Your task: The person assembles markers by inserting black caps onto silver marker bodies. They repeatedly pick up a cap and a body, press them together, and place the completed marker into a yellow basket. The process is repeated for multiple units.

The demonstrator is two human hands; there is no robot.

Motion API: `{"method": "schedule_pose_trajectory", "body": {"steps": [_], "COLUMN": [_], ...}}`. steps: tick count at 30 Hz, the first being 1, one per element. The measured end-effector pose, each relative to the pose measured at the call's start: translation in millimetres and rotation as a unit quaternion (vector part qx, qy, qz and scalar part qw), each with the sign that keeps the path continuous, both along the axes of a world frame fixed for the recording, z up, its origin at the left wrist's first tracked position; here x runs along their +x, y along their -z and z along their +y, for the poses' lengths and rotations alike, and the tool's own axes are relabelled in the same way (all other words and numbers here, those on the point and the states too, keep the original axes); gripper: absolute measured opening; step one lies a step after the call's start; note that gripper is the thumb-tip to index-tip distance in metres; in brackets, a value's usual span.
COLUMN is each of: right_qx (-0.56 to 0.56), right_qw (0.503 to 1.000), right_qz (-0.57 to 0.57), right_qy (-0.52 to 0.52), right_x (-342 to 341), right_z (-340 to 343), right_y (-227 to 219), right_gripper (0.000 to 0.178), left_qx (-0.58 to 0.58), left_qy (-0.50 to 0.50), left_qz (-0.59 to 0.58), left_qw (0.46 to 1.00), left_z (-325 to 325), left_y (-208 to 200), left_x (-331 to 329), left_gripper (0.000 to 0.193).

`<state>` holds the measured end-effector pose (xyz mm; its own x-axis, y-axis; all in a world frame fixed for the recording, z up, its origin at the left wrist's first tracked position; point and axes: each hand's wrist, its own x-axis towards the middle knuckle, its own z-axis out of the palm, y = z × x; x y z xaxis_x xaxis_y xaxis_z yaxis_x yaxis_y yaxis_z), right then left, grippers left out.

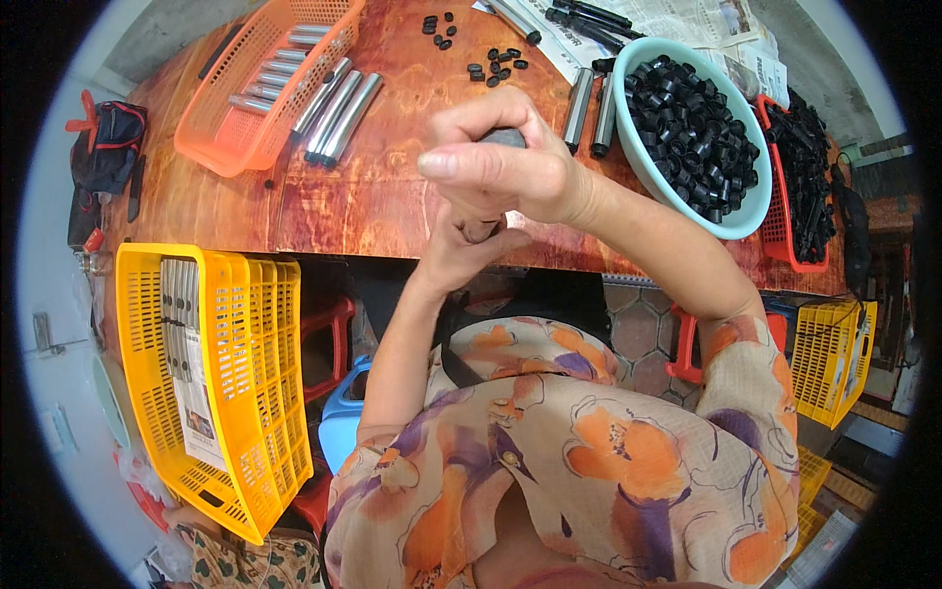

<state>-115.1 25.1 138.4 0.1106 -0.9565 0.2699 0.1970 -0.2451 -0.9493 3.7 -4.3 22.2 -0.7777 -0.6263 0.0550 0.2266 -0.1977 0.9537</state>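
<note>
My right hand [505,162] is a fist over the table's front edge, wrapped round a dark grey, round-ended object [504,137]. Only its top shows between thumb and fingers. Directly below, my left hand [463,247] is closed with its fingers curled; what it grips is mostly covered by the right hand. Left of the hands, several silver metal tubes with black ends [351,120] lie side by side. Two more tubes [579,110] rest to the right. Small black caps [496,65] are scattered beyond the hands on the reddish wooden table [373,211].
An orange basket [218,162] holding tubes sits at the far left. At the right stand a pale blue bowl [643,187] full of black caps and a red basket [780,211] of black parts. A yellow crate [231,368] stands near left, beside a blue stool [343,417].
</note>
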Motion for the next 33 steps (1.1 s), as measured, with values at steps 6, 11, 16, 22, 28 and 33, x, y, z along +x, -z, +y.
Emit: {"method": "schedule_pose_trajectory", "body": {"steps": [6, 11, 16, 22, 28, 33], "right_qx": [-0.031, -0.033, -0.102, -0.005, -0.049, -0.07], "right_qw": [0.998, 0.988, 0.95, 0.971, 0.953, 0.958], "right_qz": [0.004, -0.006, 0.018, -0.135, -0.089, -0.1], "right_qy": [0.063, 0.154, 0.295, 0.198, 0.285, 0.261], "right_x": [4, 13, 27, 9, 14, 10], "right_z": [1, 3, 9, 16, 10, 19], "right_y": [8, 8, 14, 9, 11, -16], "right_gripper": [0.031, 0.029, 0.033, 0.034, 0.036, 0.036], "left_qx": [-0.211, -0.253, -0.296, -0.042, -0.222, -0.314], "left_qy": [-0.269, -0.302, -0.328, 0.007, -0.215, -0.239], "left_qz": [-0.06, -0.059, -0.07, -0.027, -0.054, 0.008], "left_qw": [0.938, 0.917, 0.894, 0.999, 0.949, 0.919], "left_z": [24, 30, 34, 6, 27, 16], "left_y": [23, 19, 14, 7, -1, -22], "left_x": [-12, -14, -16, -1, -17, -26], "left_gripper": [0.028, 0.015, 0.016, 0.015, 0.017, 0.019]}}
